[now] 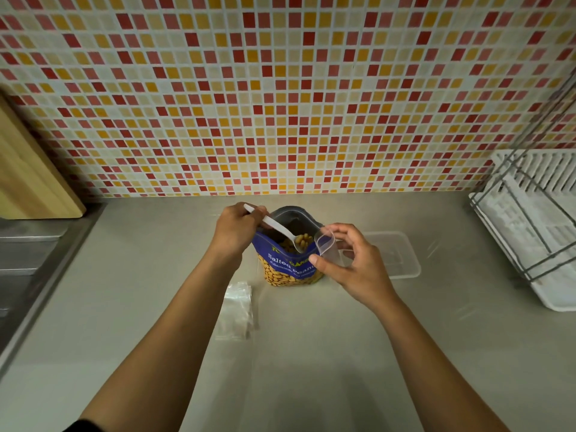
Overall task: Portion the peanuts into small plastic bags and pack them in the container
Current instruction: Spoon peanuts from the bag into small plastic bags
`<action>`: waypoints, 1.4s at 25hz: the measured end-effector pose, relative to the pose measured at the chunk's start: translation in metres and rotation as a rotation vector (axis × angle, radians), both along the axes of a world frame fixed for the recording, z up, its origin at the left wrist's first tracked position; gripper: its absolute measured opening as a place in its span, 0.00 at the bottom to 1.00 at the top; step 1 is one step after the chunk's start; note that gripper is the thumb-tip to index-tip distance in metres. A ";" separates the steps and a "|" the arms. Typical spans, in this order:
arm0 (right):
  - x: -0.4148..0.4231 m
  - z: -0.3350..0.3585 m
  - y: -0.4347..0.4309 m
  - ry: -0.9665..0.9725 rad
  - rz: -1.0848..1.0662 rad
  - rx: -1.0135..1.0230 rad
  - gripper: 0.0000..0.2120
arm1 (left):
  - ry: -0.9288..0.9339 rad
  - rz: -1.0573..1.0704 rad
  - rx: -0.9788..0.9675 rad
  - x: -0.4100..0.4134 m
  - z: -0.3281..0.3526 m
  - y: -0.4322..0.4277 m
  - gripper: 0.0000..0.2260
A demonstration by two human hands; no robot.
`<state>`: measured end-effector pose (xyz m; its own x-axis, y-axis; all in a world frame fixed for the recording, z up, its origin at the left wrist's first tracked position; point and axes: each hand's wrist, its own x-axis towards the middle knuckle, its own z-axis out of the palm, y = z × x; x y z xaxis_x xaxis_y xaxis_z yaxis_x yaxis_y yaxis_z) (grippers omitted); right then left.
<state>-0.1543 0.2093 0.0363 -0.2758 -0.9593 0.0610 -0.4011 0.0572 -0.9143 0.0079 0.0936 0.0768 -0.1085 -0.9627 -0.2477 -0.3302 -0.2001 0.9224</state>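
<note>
Between right thumb (318,262) and fingers (347,233), small plastic bag (326,244)

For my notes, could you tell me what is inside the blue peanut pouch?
Peanuts and the white spoon that the left hand holds; the pouch wall hides anything deeper.

Open blue peanut bag (290,269) upright, white spoon (277,227) inside, small clear bag (327,244) alongside, clear container (402,263) nearby

Soft even light, faint shadows on counter (311,353), fisheye bend at edges, rack (530,232) w/ slight blur.
</note>
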 end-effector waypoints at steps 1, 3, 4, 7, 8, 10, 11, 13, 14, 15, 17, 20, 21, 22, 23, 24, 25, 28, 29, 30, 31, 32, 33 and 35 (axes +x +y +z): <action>0.000 0.001 0.000 -0.001 -0.006 -0.006 0.24 | 0.021 0.021 0.015 0.001 0.001 0.000 0.11; 0.001 0.001 -0.001 -0.007 -0.042 -0.031 0.22 | 0.053 0.066 0.043 0.004 0.001 -0.002 0.12; 0.002 0.002 -0.002 -0.005 -0.073 -0.053 0.22 | 0.068 0.088 0.051 0.006 0.001 -0.004 0.12; 0.000 0.005 -0.010 0.058 -0.153 -0.093 0.23 | 0.095 0.135 0.061 0.016 -0.001 -0.010 0.11; 0.000 0.005 -0.012 0.095 -0.163 -0.091 0.24 | 0.104 0.143 0.075 0.019 -0.002 -0.012 0.10; 0.002 0.006 -0.017 0.180 -0.160 -0.075 0.25 | 0.132 0.164 0.118 0.022 -0.004 -0.012 0.09; 0.003 0.006 -0.019 0.217 -0.158 -0.067 0.26 | 0.152 0.181 0.143 0.023 -0.004 -0.012 0.09; 0.007 0.006 -0.022 0.260 -0.164 -0.060 0.26 | 0.200 0.230 0.185 0.026 -0.002 -0.014 0.08; 0.008 0.006 -0.023 0.267 -0.170 -0.056 0.26 | 0.225 0.255 0.196 0.028 0.000 -0.016 0.07; 0.009 0.006 -0.025 0.270 -0.174 -0.052 0.26 | 0.247 0.276 0.201 0.030 0.005 -0.018 0.07; 0.012 0.007 -0.028 0.280 -0.170 -0.045 0.26 | 0.288 0.293 0.195 0.033 0.017 -0.023 0.08; 0.019 0.011 -0.035 0.319 -0.158 -0.056 0.27 | 0.287 0.269 0.155 0.029 0.036 -0.027 0.10; 0.021 0.013 -0.037 0.318 -0.154 -0.057 0.27 | 0.257 0.240 0.122 0.025 0.041 -0.026 0.08; 0.023 0.014 -0.039 0.308 -0.148 -0.057 0.26 | 0.221 0.205 0.072 0.021 0.047 -0.024 0.04; 0.026 0.015 -0.039 0.291 -0.145 -0.062 0.26 | 0.176 0.154 -0.004 0.017 0.053 -0.020 0.04; 0.028 0.015 -0.040 0.268 -0.147 -0.077 0.25 | 0.118 0.080 -0.105 0.014 0.058 -0.015 0.07; 0.030 0.015 -0.040 0.234 -0.154 -0.095 0.24 | 0.040 -0.014 -0.224 0.010 0.063 -0.009 0.08; 0.032 0.017 -0.038 0.069 -0.190 -0.096 0.23 | -0.186 -0.235 -0.564 0.005 0.076 0.008 0.09; 0.032 0.018 -0.037 0.026 -0.199 -0.090 0.23 | -0.202 -0.223 -0.614 0.006 0.081 0.010 0.09; 0.031 0.019 -0.036 0.000 -0.208 -0.089 0.23 | -0.181 -0.175 -0.617 0.008 0.086 0.009 0.10; 0.030 0.019 -0.034 -0.017 -0.214 -0.091 0.23 | -0.133 -0.104 -0.592 0.012 0.090 0.005 0.09; 0.028 0.018 -0.032 -0.034 -0.215 -0.092 0.23 | -0.085 -0.040 -0.551 0.016 0.089 0.000 0.09; 0.026 0.017 -0.029 -0.059 -0.214 -0.093 0.23 | -0.064 -0.005 -0.506 0.019 0.084 -0.006 0.09; 0.021 0.014 -0.024 -0.109 -0.226 -0.091 0.22 | -0.132 -0.055 -0.431 0.018 0.062 -0.008 0.10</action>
